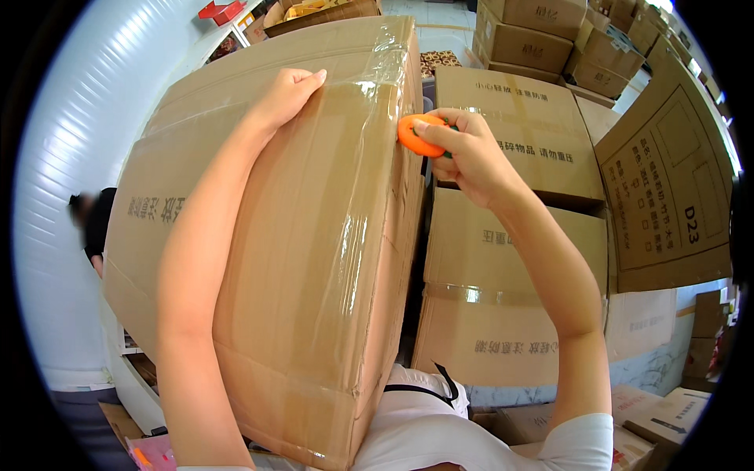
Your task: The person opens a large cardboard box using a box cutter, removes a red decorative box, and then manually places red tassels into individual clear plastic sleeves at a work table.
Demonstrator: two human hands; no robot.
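A large cardboard box [306,220] fills the space in front of me, with clear shiny tape [382,72] running over its far end and along its right edge. My left hand [289,93] rests on its upper face, fingers curled in; I see nothing in them. In my right hand [473,157] is a small rounded orange tool [418,136] with a green part, possibly a mini box cutter, gripped between thumb and fingers. The tool meets the box's right edge near the far corner. Any blade is hidden.
Close on the right stand more taped boxes [510,235], a narrow dark gap apart from the large one. An upright cardboard panel [667,180] rises beyond them. Stacked cartons [526,39] stand at the back. A person in dark clothing [100,220] is at the far left.
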